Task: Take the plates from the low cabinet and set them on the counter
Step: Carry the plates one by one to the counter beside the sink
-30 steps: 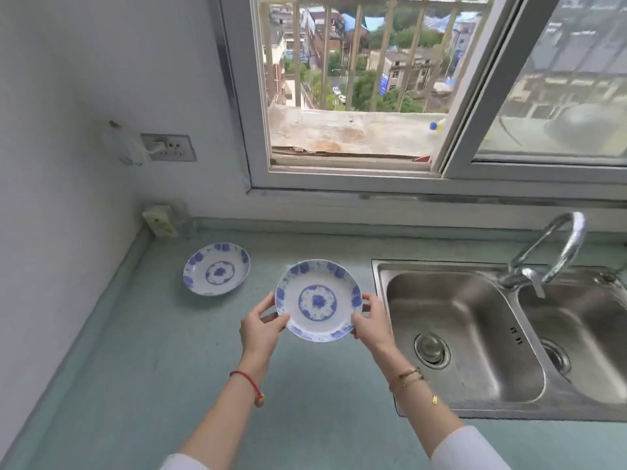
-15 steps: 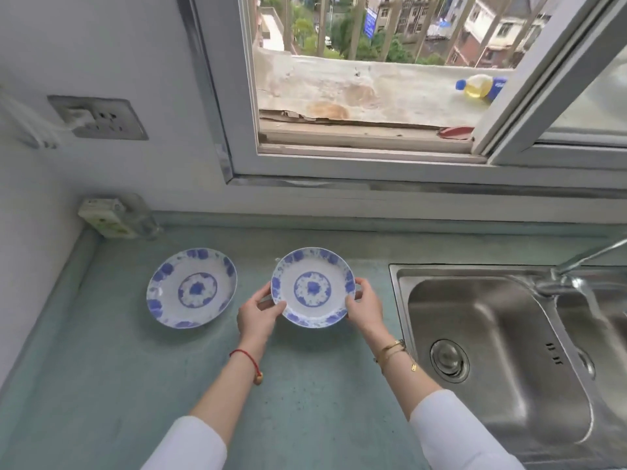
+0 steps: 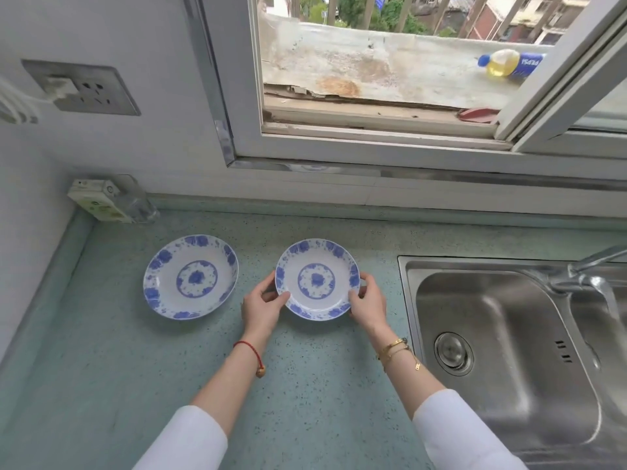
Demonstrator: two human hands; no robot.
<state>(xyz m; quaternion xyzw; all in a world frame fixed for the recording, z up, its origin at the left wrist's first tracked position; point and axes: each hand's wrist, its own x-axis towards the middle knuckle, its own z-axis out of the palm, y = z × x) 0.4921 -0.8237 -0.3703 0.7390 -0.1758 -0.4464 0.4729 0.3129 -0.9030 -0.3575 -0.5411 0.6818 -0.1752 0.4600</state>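
Two round shallow plates, white with blue floral rim bands and a blue ringed medallion at centre, sit upright and face-up on the speckled pale green counter [image 3: 305,385]. Left plate [image 3: 190,277] lies flat and free on the counter, near the back-left corner, just beside but apart from the right plate [image 3: 318,279]. Right plate sits between the left plate and the sink edge, gripped at its opposite rims by the left hand [image 3: 262,307] and right hand [image 3: 369,304]; whether its base fully touches the counter cannot be told.
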